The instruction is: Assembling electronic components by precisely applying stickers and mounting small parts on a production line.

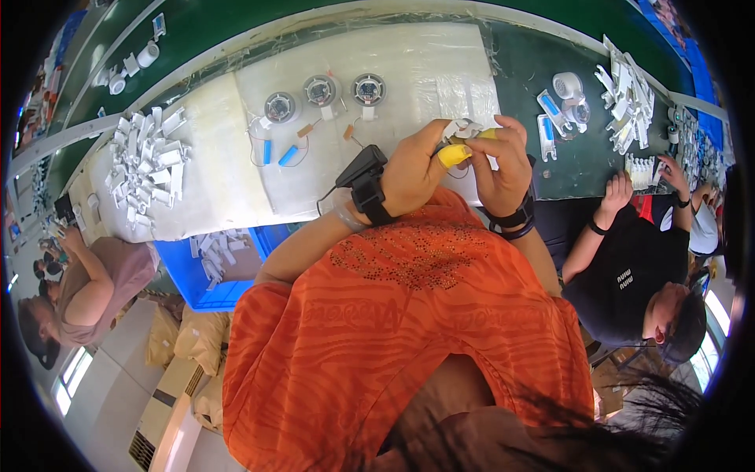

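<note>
Both my hands are raised close together at the near edge of the table, around a small white plastic part (464, 127). My left hand (413, 169) closes on the part from the left, with a yellow finger cover showing on the thumb. From the right, my right hand (503, 161) pinches the same part, and yellow shows at its fingertips too. The fingers hide much of the part. Ahead to the left lie three round grey units (321, 90) with dark centres. Two blue cylindrical cells (289, 155) with thin wires rest nearer.
White plastic parts are heaped at the left (149, 165), and a blue bin (174, 267) below holds more. At the right lie blue-and-white pieces (547, 138) and another white heap (629, 98). Co-workers sit at left (102, 291) and right (629, 259).
</note>
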Demonstrator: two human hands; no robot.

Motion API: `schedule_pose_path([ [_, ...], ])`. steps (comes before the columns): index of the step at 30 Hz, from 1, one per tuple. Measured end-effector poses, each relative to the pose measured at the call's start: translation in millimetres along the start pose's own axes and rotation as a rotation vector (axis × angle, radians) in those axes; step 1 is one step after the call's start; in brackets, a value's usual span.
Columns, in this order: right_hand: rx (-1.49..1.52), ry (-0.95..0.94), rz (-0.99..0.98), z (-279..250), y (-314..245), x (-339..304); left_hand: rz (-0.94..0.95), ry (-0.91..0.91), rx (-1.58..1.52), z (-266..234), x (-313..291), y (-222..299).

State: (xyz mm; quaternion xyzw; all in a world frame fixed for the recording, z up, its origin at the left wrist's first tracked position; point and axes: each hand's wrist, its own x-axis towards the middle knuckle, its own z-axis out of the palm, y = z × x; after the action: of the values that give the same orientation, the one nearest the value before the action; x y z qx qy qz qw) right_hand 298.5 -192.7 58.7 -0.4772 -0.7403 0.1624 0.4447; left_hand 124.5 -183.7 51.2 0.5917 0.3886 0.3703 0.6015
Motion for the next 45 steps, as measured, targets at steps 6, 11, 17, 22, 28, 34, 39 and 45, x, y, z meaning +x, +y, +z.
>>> schedule_pose_path([
  [6, -0.02, 0.034, 0.003, 8.7, -2.9, -4.5, 0.028, 0.018, 0.066, -3.2, 1.6, -3.1],
  [11, -0.144, -0.103, -0.028, 2.5, 14.5, -2.6, 0.166, 0.07, 0.502, -47.4, 15.5, -29.9],
  [17, -0.494, 0.113, 0.254, -63.4, 131.4, -56.8, -0.047, 0.483, -0.035, -184.2, 71.6, -9.2],
  [22, -0.682, 0.103, 0.42, -103.9, 195.4, -90.7, -0.149, 0.617, 0.0, -298.5, 84.9, -66.8],
  [28, -1.239, -0.128, 0.341, -107.1, 223.5, -73.3, -0.223, 0.945, 0.804, -338.9, 86.4, -136.1],
  [34, -1.258, -0.303, 0.123, -124.9, 240.1, -35.8, -0.084, 0.654, 0.607, -223.6, 73.2, -115.9],
  [39, -1.056, -0.352, 0.03, -134.1, 234.0, -19.0, -0.048, 0.2, 0.369, -133.9, 40.4, -86.0],
  [45, -0.195, -0.201, 0.434, -100.0, 140.7, 13.6, -0.074, -0.093, 0.109, -43.6, 23.1, -49.0],
])
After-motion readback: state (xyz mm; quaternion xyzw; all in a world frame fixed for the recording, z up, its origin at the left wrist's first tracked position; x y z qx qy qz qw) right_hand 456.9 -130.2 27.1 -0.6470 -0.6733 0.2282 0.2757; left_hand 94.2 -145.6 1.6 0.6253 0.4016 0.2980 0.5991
